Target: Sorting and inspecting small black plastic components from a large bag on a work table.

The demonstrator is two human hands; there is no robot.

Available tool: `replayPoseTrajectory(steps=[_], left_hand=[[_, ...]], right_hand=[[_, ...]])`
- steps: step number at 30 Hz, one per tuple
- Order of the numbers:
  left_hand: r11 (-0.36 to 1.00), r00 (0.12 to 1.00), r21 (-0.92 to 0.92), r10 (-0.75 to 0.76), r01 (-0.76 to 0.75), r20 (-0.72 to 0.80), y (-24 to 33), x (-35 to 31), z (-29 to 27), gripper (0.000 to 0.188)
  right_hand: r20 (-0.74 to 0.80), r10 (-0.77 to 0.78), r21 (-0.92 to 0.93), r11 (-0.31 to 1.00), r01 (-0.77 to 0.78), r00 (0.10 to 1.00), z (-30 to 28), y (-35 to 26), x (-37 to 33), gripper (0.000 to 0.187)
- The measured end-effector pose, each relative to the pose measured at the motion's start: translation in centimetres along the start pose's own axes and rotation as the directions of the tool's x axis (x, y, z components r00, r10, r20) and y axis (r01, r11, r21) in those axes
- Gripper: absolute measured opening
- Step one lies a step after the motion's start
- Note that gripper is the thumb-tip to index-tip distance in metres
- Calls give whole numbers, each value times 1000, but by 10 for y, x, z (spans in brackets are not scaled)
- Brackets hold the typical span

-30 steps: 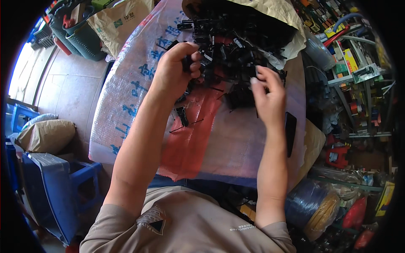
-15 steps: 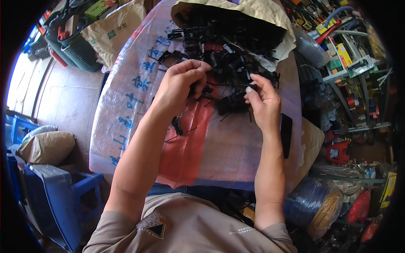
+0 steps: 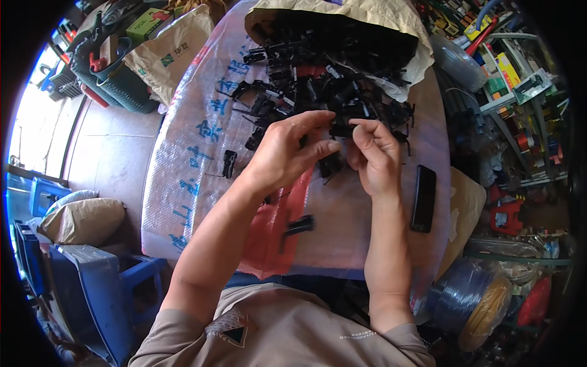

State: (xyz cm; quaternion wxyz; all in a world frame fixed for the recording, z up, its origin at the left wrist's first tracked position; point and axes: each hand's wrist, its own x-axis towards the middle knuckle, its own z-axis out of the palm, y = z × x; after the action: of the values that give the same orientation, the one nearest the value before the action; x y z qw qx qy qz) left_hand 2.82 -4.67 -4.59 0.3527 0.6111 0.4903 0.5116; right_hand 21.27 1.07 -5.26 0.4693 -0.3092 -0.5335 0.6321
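A small black plastic part (image 3: 340,129) is pinched between the thumb and fingers of my right hand (image 3: 378,156), above the middle of the table. Just left of it, my left hand (image 3: 290,150) has its thumb and forefinger parted, the fingertips close to the part's left end. Whether they touch it I cannot tell. Beyond both hands spreads a heap of similar black parts (image 3: 306,85), several with thin pins sticking out. One loose black part (image 3: 229,164) lies left of my left wrist. Another black part (image 3: 299,224), blurred, shows over the red stripe between my forearms.
A large paper sack (image 3: 403,18) opens at the far side, more black parts in its mouth. The table has a translucent woven cover (image 3: 336,226). A black phone (image 3: 424,199) lies right of my right forearm. Blue stools (image 3: 92,293) stand left, crowded shelves (image 3: 520,92) right.
My left hand has moved right and nearer to me, its closed fingers now parted. My right hand has come slightly lower. A blurred black part now shows over the red stripe.
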Motion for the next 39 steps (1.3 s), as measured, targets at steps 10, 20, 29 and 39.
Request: replayPoseTrajectory(steps=[10,20,29,39], left_hand=[[954,971,202,234,-222,-37,-8,-1,10,21],[953,944,100,298,-285,-144,-6,-1,18,7],[925,926,178,358,-335,-122,-7,-4,26,7],[917,921,170,379,-361,-91,-5,-6,29,12]], right_hand=[[35,59,-120,991,-54,998,2,2,-4,31],[120,-104,-99,988,116,987,8,6,-12,19],[156,-173,-44,982,182,973,7,7,-13,12],[107,-161,-106,979,172,981,2,8,-13,14]])
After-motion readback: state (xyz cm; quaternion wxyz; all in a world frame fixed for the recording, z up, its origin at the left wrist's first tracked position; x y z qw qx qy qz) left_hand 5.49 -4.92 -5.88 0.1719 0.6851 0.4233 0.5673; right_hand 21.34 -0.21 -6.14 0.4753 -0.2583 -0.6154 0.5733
